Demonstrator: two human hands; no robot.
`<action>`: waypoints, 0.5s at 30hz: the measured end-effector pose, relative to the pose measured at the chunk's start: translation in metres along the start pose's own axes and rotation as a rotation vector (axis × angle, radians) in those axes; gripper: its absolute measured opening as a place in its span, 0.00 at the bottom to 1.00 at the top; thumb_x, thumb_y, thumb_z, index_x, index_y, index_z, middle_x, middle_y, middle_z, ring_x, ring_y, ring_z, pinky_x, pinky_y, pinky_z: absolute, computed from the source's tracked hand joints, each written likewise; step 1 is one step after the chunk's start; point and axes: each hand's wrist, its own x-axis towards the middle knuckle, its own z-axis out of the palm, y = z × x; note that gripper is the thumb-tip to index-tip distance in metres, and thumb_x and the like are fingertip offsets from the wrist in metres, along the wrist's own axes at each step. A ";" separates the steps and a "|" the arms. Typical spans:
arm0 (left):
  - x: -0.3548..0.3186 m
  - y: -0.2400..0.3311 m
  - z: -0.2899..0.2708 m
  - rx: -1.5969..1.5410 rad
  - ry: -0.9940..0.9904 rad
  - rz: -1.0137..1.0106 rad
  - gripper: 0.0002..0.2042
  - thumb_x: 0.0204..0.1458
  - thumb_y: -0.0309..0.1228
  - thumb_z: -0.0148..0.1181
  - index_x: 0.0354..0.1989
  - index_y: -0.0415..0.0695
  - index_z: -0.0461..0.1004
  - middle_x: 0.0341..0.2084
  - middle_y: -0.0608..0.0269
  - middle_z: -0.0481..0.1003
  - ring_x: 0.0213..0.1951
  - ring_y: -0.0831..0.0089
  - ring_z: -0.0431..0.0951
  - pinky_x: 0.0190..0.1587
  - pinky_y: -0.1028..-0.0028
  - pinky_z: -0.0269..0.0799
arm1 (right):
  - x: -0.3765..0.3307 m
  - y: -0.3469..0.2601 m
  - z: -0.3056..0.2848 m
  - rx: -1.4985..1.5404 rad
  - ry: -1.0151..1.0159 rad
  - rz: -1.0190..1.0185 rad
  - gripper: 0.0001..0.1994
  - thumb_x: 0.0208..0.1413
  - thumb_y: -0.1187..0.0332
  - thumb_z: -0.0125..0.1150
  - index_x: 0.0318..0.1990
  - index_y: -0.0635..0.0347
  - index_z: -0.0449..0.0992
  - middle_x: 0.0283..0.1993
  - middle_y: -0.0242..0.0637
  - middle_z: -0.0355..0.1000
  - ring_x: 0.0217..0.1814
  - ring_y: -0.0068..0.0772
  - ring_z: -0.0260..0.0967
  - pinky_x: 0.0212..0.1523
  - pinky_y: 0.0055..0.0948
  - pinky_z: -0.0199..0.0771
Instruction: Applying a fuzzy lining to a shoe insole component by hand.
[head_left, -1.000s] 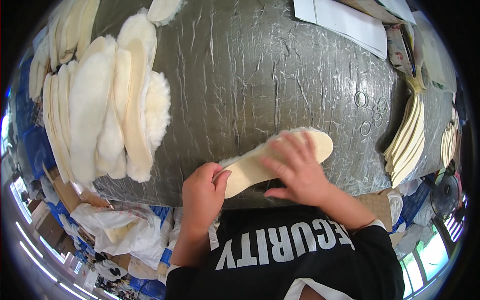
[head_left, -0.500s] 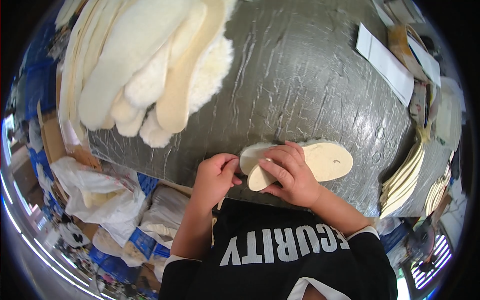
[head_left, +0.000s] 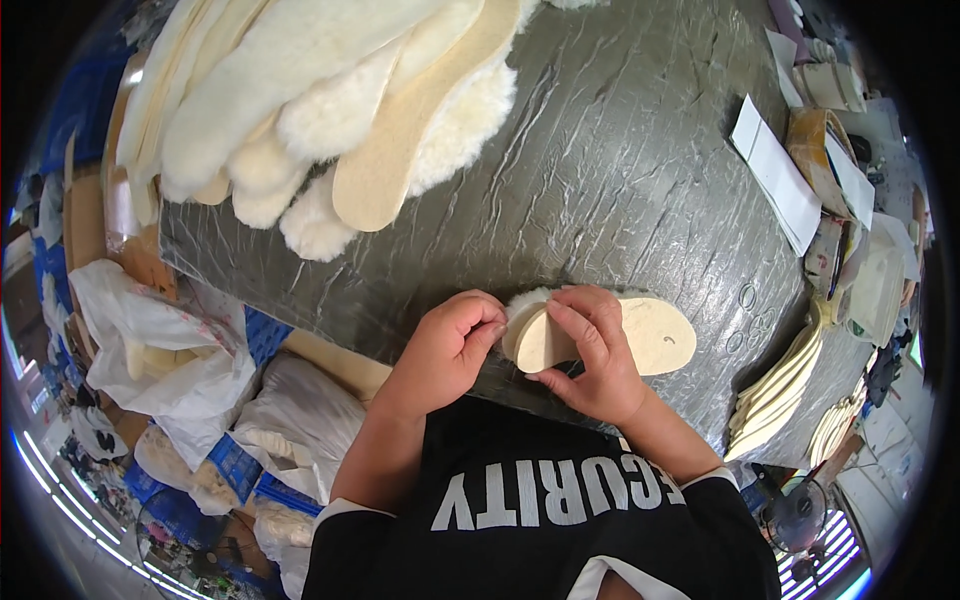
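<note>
A cream insole (head_left: 660, 335) with white fleece showing along its far edge lies flat near the table's front edge. Over its left part, my right hand (head_left: 600, 355) grips a second cream insole (head_left: 545, 345), thumb on the near side and fingers on top. That piece is tilted up, with its rounded end toward me; the palm hides the rest. My left hand (head_left: 455, 345) is closed in a pinch at the left end of the insoles. Whatever sits between its thumb and forefinger is too small to make out.
A pile of large fleece insoles (head_left: 290, 90) covers the far left of the dark, wrinkled table (head_left: 600, 180). At right lie white paper (head_left: 775, 180), a fanned stack of cream insoles (head_left: 780, 385) and a clear plastic box (head_left: 880, 285). White plastic bags (head_left: 160, 350) stand below at left.
My left hand has shifted slightly right and up against the insole ends. The tilted insole in my right hand has swung a little more upright. The whole view has shifted somewhat.
</note>
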 end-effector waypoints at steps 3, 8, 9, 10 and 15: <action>0.000 0.004 0.003 0.003 0.001 0.031 0.02 0.53 0.16 0.51 0.31 0.35 0.69 0.30 0.60 0.72 0.32 0.74 0.71 0.36 0.76 0.68 | -0.002 0.001 0.000 0.008 0.010 0.005 0.41 0.26 0.69 0.77 0.56 0.58 0.66 0.53 0.45 0.64 0.54 0.52 0.63 0.54 0.49 0.62; 0.000 0.014 0.007 0.071 -0.005 0.055 0.01 0.53 0.18 0.52 0.31 0.35 0.69 0.29 0.59 0.72 0.30 0.71 0.70 0.35 0.75 0.67 | -0.004 0.001 -0.001 -0.004 0.011 0.014 0.41 0.26 0.70 0.77 0.56 0.58 0.65 0.54 0.46 0.64 0.54 0.53 0.63 0.54 0.49 0.62; 0.000 0.015 0.007 0.070 -0.005 0.058 0.01 0.53 0.18 0.52 0.31 0.35 0.69 0.29 0.59 0.72 0.30 0.71 0.70 0.35 0.75 0.67 | -0.004 0.001 -0.001 -0.007 0.011 0.013 0.41 0.26 0.70 0.77 0.56 0.58 0.65 0.54 0.46 0.64 0.54 0.53 0.63 0.54 0.49 0.62; 0.000 0.016 0.008 0.080 -0.002 0.060 0.01 0.53 0.18 0.52 0.31 0.35 0.69 0.29 0.58 0.72 0.30 0.70 0.70 0.34 0.75 0.67 | -0.004 0.001 -0.001 -0.008 0.012 0.013 0.41 0.26 0.70 0.77 0.56 0.58 0.65 0.54 0.46 0.64 0.54 0.53 0.63 0.54 0.49 0.62; -0.002 0.020 0.012 0.127 0.019 0.090 0.01 0.52 0.18 0.53 0.31 0.35 0.69 0.29 0.57 0.71 0.30 0.67 0.71 0.34 0.73 0.67 | -0.007 0.001 0.001 -0.023 0.016 0.039 0.42 0.26 0.71 0.77 0.56 0.58 0.64 0.55 0.47 0.63 0.55 0.53 0.63 0.54 0.49 0.62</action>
